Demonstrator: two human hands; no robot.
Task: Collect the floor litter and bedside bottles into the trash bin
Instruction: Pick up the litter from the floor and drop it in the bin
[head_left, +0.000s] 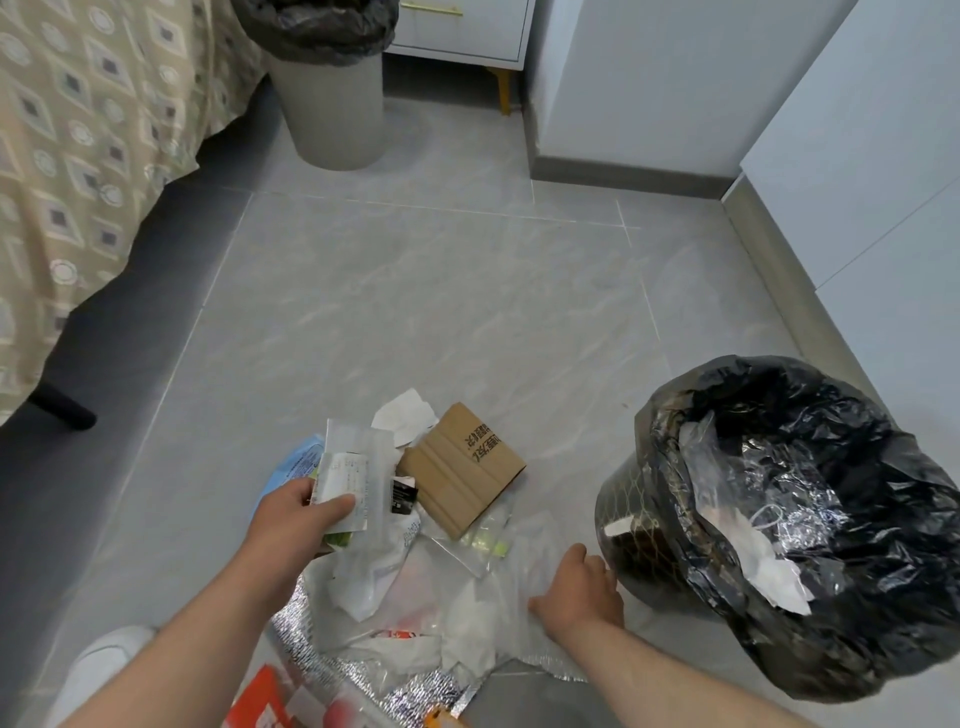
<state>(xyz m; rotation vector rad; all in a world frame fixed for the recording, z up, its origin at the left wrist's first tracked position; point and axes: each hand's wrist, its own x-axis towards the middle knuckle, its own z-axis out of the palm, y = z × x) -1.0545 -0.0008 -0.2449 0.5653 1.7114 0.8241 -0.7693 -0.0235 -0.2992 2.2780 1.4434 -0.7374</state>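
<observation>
Nearest the lens: a crinkled silver foil insulation sheet (374, 691) at bottom centre, w/ an orange-and-white printed wrapper (267, 699) on its L edge. A white shoe toe (104, 660) sits bottom L on the grey marble-look tiled floor (415, 322).

Two bare forearms in shot. The left hand (298, 517) is closed in a pinch, thumb on top, gripping one white printed paper receipt (343, 486); the receipt's long axis runs up-frame, away from the person, top end tilted slightly R. Under it lie a clear plastic sleeve (376, 467) and a pale blue round-edged packet (296, 465).

The right hand (579, 590) is palm-down, fingers curled onto thin clear plastic film (519, 561); can't tell if it's actually gripping it or just pressing.

Litter pile sits centre-bottom, between the hands: one flat brown cardboard piece (462, 470) w/ black print, long axis diagonal, far end pointing up-R; one crumpled white tissue (405, 418) touching its far corner; one small black card (402, 496) at its near-L corner; a crumpled white plastic bag (363, 571) below.

Bins: two. A dark round trash bin lined with a black plastic bag (779, 519) stands just R of the right hand, mouth open, white tissue and clear plastic inside. A grey cylindrical bin with a dark liner (332, 98) stands far back, upright, by the beige diamond-patterned bedspread (88, 156) and a white nightstand with a gold leg (467, 36).
</observation>
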